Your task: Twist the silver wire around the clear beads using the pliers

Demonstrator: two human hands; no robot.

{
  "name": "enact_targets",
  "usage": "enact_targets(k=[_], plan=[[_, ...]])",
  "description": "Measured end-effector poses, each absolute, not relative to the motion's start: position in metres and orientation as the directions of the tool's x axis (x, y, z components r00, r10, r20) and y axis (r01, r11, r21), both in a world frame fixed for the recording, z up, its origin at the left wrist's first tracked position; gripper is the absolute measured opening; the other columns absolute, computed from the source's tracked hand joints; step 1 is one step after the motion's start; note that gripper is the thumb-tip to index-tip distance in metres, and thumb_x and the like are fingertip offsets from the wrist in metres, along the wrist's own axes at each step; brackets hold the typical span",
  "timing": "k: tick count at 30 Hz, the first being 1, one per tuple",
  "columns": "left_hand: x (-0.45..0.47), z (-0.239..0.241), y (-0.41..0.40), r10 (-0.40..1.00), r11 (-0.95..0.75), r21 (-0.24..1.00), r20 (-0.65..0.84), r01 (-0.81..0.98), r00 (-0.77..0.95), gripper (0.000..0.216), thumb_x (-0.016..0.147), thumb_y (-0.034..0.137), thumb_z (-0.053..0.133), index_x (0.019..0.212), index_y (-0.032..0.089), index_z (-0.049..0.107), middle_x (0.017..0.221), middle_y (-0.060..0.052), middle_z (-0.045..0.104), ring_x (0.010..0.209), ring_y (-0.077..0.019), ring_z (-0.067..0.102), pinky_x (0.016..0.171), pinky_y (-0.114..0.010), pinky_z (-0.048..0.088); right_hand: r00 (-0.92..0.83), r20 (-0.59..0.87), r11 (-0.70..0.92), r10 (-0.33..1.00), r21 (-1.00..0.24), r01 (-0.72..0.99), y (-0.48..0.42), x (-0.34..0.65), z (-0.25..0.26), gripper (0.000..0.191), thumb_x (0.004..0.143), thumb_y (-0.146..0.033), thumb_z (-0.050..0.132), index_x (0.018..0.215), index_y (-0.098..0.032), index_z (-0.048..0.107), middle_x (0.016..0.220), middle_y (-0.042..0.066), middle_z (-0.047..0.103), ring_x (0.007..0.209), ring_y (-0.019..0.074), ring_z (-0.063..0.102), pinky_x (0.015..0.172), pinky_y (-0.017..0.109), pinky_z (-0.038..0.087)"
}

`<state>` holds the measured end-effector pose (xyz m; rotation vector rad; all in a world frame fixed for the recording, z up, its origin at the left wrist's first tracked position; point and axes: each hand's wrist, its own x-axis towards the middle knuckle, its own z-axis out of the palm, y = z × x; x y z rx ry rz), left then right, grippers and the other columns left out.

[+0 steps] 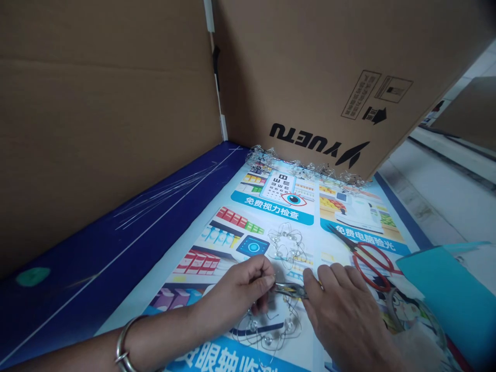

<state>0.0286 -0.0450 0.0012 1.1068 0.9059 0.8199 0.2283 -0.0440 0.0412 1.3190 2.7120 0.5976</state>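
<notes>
My left hand [253, 281] pinches the upper part of a wire ring with clear beads [268, 338], which hangs below the fingers over the printed sheet. A pair of pliers [291, 290] is gripped in my right hand [344, 310]. The jaws of the pliers point left and meet the wire at my left fingertips; the exact contact is too small to make out. Just beyond my hands lies a second beaded wire ring [287, 244], flat on the sheet. My right palm hides the handles of the pliers.
Red-handled scissors [374, 263] lie right of my hands, near a roll of tape [395, 310] and a turquoise card [453, 294]. Several beaded wire pieces [329, 173] line the foot of the cardboard wall [310, 67]. Loose wires [170, 194] lie on the blue surface at left.
</notes>
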Motion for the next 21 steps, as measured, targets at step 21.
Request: enact_targets(k=[21], plan=[[0.0266, 0.0090, -0.0390, 0.816, 0.300, 0.952, -0.227, -0.055, 0.532, 0.020, 0.090, 0.035, 0.043, 0.083, 0.017, 0.041, 0.076, -0.002, 0.061, 0.061, -0.0116, 0.060, 0.050, -0.020, 0.040, -0.665, 0.104, 0.587, 0.739, 0.383, 0.713, -0.0440, 0.2282, 0.0405, 0.029, 0.079, -0.020, 0.050, 0.106, -0.016, 0.058, 0.078, 0.007, 0.051, 0.075, 0.0233, 0.044, 0.069, 0.041, 0.031]])
